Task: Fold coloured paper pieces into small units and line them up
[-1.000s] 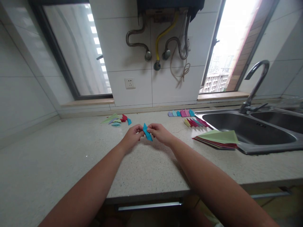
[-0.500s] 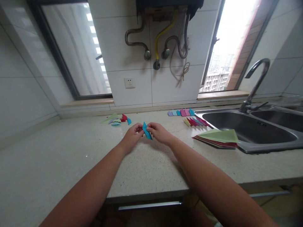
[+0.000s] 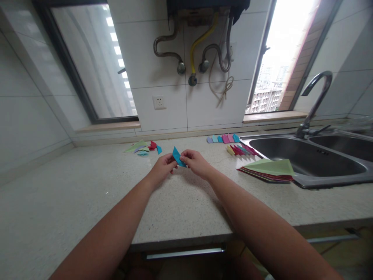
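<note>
The left hand [image 3: 164, 163] and right hand [image 3: 194, 162] pinch a blue folded paper piece [image 3: 177, 156] at center frame, each grip clamped on 1 side, apparently to steady it; 2 rows of folded pieces [image 3: 225, 139] sit center right, seemingly for neatness.

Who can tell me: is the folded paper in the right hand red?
No, the folded paper pinched in the right hand is bright blue.
</note>
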{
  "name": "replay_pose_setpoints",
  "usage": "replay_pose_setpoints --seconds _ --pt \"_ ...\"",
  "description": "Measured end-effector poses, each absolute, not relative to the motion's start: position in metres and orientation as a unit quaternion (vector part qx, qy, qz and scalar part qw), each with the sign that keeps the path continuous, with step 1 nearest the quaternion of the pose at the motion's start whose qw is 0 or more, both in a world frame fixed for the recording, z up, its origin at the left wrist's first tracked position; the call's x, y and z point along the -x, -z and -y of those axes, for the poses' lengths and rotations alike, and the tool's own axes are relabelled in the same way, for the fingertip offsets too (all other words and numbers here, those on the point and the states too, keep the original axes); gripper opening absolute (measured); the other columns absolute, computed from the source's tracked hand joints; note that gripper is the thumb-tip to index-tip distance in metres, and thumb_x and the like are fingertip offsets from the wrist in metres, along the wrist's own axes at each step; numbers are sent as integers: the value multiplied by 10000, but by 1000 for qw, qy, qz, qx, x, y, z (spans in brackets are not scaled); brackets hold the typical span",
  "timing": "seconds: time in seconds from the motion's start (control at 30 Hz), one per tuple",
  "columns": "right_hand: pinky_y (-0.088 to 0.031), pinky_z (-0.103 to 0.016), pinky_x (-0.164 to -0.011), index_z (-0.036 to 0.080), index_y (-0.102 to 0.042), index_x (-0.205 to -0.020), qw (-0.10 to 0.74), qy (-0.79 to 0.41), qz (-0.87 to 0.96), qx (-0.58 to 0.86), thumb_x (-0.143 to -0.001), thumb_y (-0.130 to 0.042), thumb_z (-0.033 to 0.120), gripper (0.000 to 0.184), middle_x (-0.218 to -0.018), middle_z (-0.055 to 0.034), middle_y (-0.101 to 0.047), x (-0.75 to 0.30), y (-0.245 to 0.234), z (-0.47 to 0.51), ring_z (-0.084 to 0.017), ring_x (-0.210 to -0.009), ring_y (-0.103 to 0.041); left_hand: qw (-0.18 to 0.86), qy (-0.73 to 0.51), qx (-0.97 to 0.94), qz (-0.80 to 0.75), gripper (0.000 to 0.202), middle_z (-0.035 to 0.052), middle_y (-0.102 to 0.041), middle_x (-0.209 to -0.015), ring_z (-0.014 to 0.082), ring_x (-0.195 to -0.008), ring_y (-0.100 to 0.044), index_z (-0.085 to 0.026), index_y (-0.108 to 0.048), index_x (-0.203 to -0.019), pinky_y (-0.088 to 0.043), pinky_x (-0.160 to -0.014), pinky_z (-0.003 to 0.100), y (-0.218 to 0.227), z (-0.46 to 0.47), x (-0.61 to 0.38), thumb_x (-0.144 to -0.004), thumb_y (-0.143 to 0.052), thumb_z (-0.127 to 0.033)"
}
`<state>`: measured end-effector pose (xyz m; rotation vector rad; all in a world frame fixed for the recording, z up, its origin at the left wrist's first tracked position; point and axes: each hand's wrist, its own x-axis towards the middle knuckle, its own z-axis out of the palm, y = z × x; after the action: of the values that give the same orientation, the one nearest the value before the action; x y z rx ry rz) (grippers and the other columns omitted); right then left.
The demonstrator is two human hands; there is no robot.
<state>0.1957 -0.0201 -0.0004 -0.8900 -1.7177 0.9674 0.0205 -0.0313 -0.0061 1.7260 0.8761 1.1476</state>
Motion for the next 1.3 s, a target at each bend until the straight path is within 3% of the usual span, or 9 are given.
replay_pose_setpoints --seconds 0.4,0.6,0.77,0.93,1.3 --pt "-415 -280 -673 175 -652 -766 470 -301 729 396 -772 -635 266 93 -737 -19 -642 -199 -5 19 -145 -701 -541 390 -485 -699 -352 252 -11 -583 -708 98 -563 -523 -169 -615 -895 -386 -444 191 11 29 -23 -761 -695 -368" --pt "-437 -279 -661 171 -664 -933 498 -312 711 386 -770 -689 338 235 -799 -40 -676 -198 -10 24 -144 -696 -578 415 -537 -648 -347 268 7 -608 -735 114 -605 -559 -168 -616 -919 -430 -465 199 12 23 -20 -757 -687 -368" --pt "-416 -273 -658 178 -686 -833 448 -247 759 402 -830 -628 315 149 -762 -23 -687 -205 -12 24 -134 -674 -565 428 -568 -611 -347 304 31 -643 -819 130 -654 -593 -168 -621 -962 -458 -469 201 9 22 -17 -732 -710 -345" --pt "-425 -267 -687 194 -703 -904 463 -171 774 398 -868 -595 273 139 -813 -22 -712 -211 -11 21 -138 -715 -591 429 -558 -619 -348 296 65 -678 -923 138 -684 -604 -171 -630 -987 -467 -471 205 7 21 -12 -759 -693 -349" --pt "-437 -283 -736 211 -708 -1003 472 42 781 407 -909 -590 251 156 -877 -44 -706 -225 -17 21 -161 -756 -592 411 -577 -619 -338 392 85 -695 -964 147 -722 -615 -181 -642 -1094 -446 -493 206 4 21 -5 -756 -716 -366"
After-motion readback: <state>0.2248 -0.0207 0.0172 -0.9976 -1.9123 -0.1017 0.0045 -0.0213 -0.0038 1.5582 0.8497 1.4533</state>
